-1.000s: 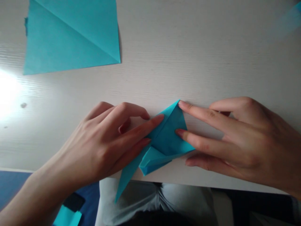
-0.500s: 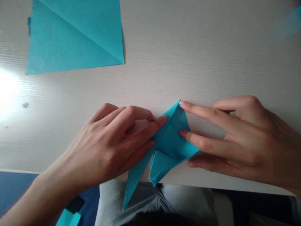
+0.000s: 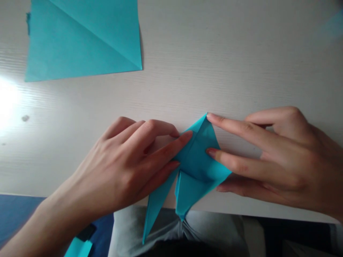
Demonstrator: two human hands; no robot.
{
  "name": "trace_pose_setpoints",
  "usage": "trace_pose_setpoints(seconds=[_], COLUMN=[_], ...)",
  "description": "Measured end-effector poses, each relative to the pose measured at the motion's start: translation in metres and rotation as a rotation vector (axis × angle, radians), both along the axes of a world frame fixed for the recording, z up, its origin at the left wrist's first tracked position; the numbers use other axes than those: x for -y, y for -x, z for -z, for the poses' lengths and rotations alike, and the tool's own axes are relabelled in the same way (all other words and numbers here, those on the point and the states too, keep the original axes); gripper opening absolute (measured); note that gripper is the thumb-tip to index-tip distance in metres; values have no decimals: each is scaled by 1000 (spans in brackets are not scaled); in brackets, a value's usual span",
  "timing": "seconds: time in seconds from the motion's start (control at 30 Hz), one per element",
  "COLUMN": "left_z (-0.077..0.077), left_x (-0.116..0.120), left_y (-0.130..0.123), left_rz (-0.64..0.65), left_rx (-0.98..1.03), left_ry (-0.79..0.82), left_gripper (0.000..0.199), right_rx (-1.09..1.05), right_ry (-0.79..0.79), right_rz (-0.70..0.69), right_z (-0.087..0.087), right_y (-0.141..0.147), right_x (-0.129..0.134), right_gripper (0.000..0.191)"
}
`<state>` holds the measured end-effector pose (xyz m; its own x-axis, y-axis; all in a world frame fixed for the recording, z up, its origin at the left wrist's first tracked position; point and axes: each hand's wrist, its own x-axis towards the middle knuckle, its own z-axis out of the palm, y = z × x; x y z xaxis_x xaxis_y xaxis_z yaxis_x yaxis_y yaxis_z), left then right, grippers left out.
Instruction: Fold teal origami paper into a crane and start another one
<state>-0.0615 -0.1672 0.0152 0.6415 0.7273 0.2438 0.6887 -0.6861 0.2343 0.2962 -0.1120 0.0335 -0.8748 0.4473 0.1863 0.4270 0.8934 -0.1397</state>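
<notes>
A turquoise sheet of origami paper (image 3: 199, 157), folded into a pointed shape, lies at the front edge of the table. Its two narrow lower points hang past that edge, one long and slim, the other shorter with a raised flap. My left hand (image 3: 131, 157) holds the left side, with fingertips pressed on the upper fold and by the middle; its other fingers are curled. My right hand (image 3: 278, 157) keeps hold of the right side. One fingertip touches the top point, another presses on the right flap, and a third digit sits below the right corner.
A larger turquoise sheet (image 3: 88, 43) with a diagonal crease lies flat at the back left of the pale table (image 3: 227, 64). Below the table edge are my grey-clad legs (image 3: 134, 228), and a turquoise paper piece (image 3: 79, 247) beside a dark object at lower left.
The folded paper and both hands sit slightly further right in view. The shorter lower flap has swung a little down and right, opening out somewhat. Both hands keep their places on the paper.
</notes>
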Motion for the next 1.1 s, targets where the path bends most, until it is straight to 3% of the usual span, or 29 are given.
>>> trace_pose_setpoints(seconds=[0.4,0.7,0.97,1.1], left_z=[-3,-2,-3,-3], left_x=[1,2,1,3], left_y=[1,4,1,0], left_rz=[12,11,31,3], left_rx=[-12,-21,-31,-27], left_ry=[34,49,24,35], left_gripper=[39,44,37,41], right_rx=[0,17,31,-2], right_ry=[5,7,-16,-13], right_rz=[-30,26,58,43], right_z=[1,3,4,4], right_y=[-4,-3,-2,-5], right_x=[-5,2,9,5], right_gripper=[30,31,38,31])
